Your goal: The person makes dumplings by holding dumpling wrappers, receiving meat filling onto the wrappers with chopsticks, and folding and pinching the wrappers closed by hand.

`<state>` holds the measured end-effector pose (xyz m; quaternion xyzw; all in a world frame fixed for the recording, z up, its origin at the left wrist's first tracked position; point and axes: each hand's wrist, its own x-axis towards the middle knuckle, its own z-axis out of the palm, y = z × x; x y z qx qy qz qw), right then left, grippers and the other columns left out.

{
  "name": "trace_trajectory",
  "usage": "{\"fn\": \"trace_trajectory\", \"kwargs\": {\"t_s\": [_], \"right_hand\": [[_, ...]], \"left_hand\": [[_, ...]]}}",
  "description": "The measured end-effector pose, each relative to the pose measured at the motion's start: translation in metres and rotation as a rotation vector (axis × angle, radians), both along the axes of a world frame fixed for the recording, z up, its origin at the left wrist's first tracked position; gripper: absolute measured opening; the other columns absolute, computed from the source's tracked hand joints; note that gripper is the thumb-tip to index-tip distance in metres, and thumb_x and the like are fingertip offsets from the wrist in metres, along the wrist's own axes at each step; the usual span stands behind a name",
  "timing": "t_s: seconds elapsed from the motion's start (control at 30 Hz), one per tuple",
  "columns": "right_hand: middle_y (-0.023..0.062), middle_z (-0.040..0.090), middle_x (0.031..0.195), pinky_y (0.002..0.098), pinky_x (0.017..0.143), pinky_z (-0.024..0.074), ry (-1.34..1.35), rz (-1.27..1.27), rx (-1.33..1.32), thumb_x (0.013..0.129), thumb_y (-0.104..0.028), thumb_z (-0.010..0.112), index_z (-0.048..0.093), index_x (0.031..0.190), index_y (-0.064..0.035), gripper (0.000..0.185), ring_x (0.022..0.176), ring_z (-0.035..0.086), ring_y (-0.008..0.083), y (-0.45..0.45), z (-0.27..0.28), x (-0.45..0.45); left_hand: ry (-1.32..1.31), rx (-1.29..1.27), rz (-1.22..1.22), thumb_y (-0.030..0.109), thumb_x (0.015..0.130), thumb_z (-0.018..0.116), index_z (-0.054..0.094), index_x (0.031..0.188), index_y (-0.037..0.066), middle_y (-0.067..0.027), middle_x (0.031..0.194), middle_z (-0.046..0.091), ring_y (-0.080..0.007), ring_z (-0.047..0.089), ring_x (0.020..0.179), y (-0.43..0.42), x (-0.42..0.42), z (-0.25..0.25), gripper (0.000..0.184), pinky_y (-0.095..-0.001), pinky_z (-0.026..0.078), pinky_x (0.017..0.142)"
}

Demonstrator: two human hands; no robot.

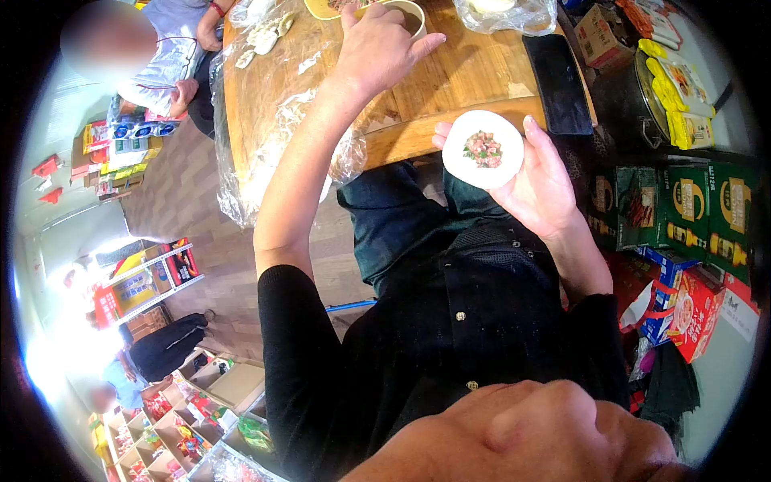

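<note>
On my right hand [540,181], palm up, lies a round white dumpling wrapper [456,163], its thumb beside the wrapper's edge. A small heap of chopped meat filling with green bits [483,150] sits in the wrapper's middle. My left hand [377,50] reaches palm down over a small bowl [415,18] at the table's far side. Its thumb is stretched out to the right and nothing shows in its grip; the other fingertips are partly hidden at the bowl. Beside it stands a yellow-rimmed dish [320,10] of meat filling, cut off by the top edge.
A dark phone-like slab [556,84] lies on the wooden table [450,84]. Crumpled plastic film [277,153] covers the table's left side. Another person [173,48] sits at the left; someone else [161,349] is farther back. Boxes and packets [683,213] crowd the right.
</note>
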<state>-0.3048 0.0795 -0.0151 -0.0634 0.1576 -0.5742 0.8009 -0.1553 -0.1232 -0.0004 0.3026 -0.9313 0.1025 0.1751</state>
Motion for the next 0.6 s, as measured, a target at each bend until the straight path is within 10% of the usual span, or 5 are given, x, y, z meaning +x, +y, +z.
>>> {"fn": "trace_trajectory", "kwargs": {"t_s": [0.23,0.3,0.6], "right_hand": [[0.0287,0.044,0.137,0.0437,0.112,0.0301,0.015,0.003,0.005,0.101,-0.046,0.018,0.033,0.135,0.0135,0.070,0.130,0.043,0.0356,-0.001,0.001,-0.002],[0.0274,0.045,0.136,0.0436,0.112,0.0307,0.010,0.012,0.007,0.101,-0.047,0.018,0.034,0.135,0.0126,0.071,0.129,0.044,0.0347,-0.002,0.002,-0.003],[0.0163,0.049,0.134,0.0436,0.108,0.0356,-0.103,0.056,0.020,0.100,-0.052,0.022,0.036,0.138,0.0008,0.067,0.126,0.047,0.0276,0.002,-0.010,-0.005]], "left_hand": [[0.139,0.365,0.045,0.043,0.088,0.056,0.072,0.081,0.009,-0.0131,0.091,0.065,-0.0268,0.057,0.098,0.026,0.010,0.034,0.038,-0.0470,0.032,0.099],[0.157,0.074,-0.139,0.025,0.087,0.057,0.070,0.106,0.012,-0.0111,0.122,0.058,-0.0324,0.049,0.114,0.038,0.023,0.028,0.026,-0.0519,0.028,0.099],[0.076,0.325,-0.484,0.067,0.085,0.043,0.068,0.114,0.024,-0.0085,0.138,0.048,-0.0345,0.041,0.127,0.118,0.018,0.015,0.058,-0.0638,0.013,0.108]]}}
